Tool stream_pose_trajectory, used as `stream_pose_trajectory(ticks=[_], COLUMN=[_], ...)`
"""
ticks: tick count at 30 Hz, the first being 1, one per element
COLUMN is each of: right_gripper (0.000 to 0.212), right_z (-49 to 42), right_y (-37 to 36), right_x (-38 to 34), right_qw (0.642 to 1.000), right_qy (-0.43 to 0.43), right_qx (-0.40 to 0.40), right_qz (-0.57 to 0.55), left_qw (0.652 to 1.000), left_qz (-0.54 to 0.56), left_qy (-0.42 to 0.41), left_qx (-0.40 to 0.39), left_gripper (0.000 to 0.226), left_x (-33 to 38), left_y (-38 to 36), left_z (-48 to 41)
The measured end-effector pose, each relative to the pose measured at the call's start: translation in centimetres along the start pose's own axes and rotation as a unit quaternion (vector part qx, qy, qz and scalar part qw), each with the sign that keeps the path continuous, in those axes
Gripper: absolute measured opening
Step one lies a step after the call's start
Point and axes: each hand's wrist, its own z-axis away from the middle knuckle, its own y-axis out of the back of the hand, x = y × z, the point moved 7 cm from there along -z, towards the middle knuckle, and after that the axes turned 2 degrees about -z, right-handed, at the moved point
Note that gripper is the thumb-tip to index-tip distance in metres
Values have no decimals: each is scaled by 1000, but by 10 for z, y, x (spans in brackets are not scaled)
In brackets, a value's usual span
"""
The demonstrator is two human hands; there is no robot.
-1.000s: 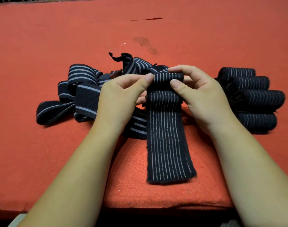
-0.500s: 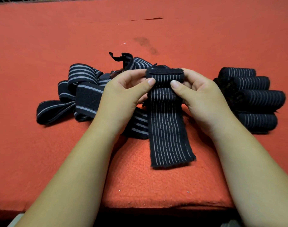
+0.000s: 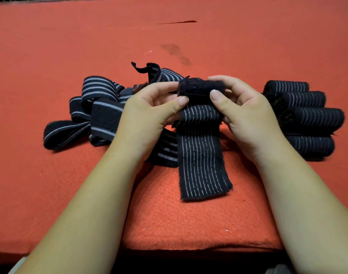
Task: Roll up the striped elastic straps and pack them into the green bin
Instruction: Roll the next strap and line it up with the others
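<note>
While the left hand [image 3: 149,115] and right hand [image 3: 246,115] pinch the part-rolled striped strap [image 3: 200,155] at centre, its tail trailing near, four finished rolls [image 3: 307,119] lie right, a loose tangle [image 3: 101,109] lies unrolled left, and no green bin shows

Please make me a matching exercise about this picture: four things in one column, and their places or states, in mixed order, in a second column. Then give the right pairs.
Things:
1. held strap
2. loose straps
3. rolled straps
4. dark stain

Places or states:
A. far off on the red felt, beyond everything else
B. stacked beside the right hand
C. partly rolled, its tail lying flat
D. tangled heap beside the left hand

Pairs: 1-C, 2-D, 3-B, 4-A.
</note>
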Motion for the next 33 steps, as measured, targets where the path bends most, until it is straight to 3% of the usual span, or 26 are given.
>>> stream_pose_trajectory(ticks=[6,17,23,27,33], right_gripper=[31,42,37,22,24], right_z=[-1,2,2,3,6], right_y=[-3,0,-2,-1,-9], right_x=[1,-5,-1,-2,2], right_qw=[999,1000,999,999,998], right_qy=[4,16,-27,-37,-64], right_qx=[-10,6,17,30,5], right_qz=[-30,-2,-37,10,4], left_qw=[1000,999,998,998,999], left_qz=[-20,-23,-31,-44,-26], left_qy=[18,16,-2,-26,-28], left_qx=[14,38,48,37,32], left_gripper=[19,27,28,37,35], left_x=[-3,2,7,9,9], left_y=[-1,-1,1,0,0], left_z=[0,3,5,4,2])
